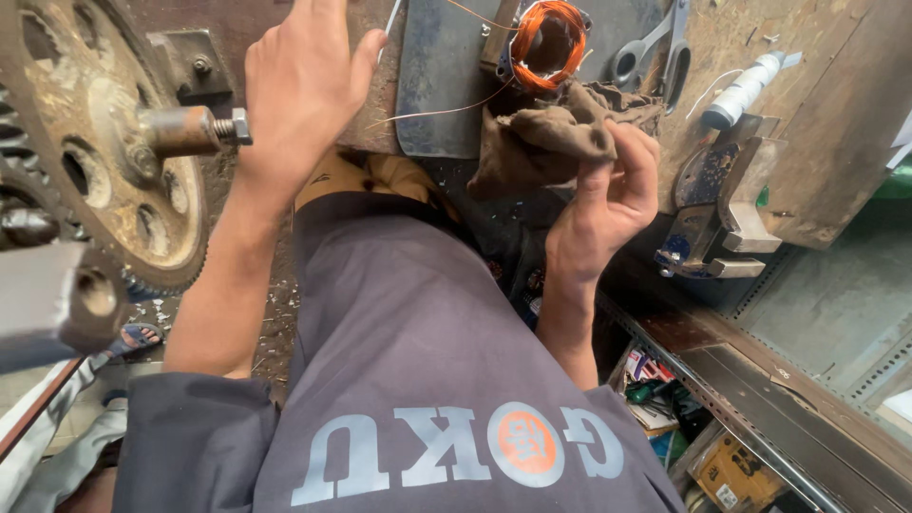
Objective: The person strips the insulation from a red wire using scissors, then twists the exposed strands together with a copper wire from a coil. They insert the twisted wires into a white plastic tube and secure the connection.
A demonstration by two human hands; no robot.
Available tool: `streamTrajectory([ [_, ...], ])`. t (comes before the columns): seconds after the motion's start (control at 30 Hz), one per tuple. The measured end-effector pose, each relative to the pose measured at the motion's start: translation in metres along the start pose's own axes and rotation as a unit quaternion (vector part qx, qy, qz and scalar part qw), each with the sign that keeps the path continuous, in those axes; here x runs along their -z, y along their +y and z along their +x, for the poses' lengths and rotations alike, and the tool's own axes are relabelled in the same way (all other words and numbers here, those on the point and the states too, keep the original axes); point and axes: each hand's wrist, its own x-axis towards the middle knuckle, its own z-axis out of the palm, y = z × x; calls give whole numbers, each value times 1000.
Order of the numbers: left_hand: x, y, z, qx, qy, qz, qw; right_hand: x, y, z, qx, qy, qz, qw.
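- A big rusty toothed gear wheel point(100, 142) stands just left of the left hand, with a threaded shaft and nut point(195, 128) poking out of its hub toward that hand's wrist.
- The wooden workbench point(817, 123) spreads beyond and to the right of both hands, worn and scratched.
- A dark metal plate point(437, 81) lies on the bench between the two hands, nearer the right one.
- A blue bench vise point(717, 214) sits just right of the right hand, at the bench edge.
- A brown rag point(551, 133) is bunched directly above the right hand and hangs over the bench edge.
- The left hand point(299, 85) reaches forward over the bench, palm down, fingers running out of the top of the view; I cannot tell whether it grips anything.
- The right hand point(608, 204) is curled, fingertips pinching a fold of the rag.
- A copper wire coil on a motor stator point(549, 43) rests on the bench just beyond the rag, touching it; loose thin copper strands trail from it toward the left hand.
- Metal pliers or scissors handles point(655, 47) lie beyond the right hand, just right of the coil.
- A white tube-shaped piece point(746, 90) lies further right of the right hand, above the vise.
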Motion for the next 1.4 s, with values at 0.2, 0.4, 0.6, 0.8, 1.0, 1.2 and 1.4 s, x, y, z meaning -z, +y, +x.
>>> streamTrajectory([
  [0.2,57,32,-31,44,4,-88,995,-39,-16,16,86,-52,-178,979],
  [0.4,50,34,-51,-9,40,-23,999,-81,-15,22,257,-169,-324,895],
  [0.6,50,37,-52,-26,37,8,999,-108,-1,21,303,-207,-372,852],
  [0.8,81,47,-39,-68,35,38,996,-113,6,44,301,-183,-388,852],
  [1.0,95,50,-35,-88,51,58,993,-116,14,36,319,-193,-354,858],
  [1.2,97,51,-33,-102,49,44,993,-118,6,41,289,-176,-385,859],
  [1.4,96,49,-36,-119,58,54,990,-124,-8,39,303,-212,-348,861],
])
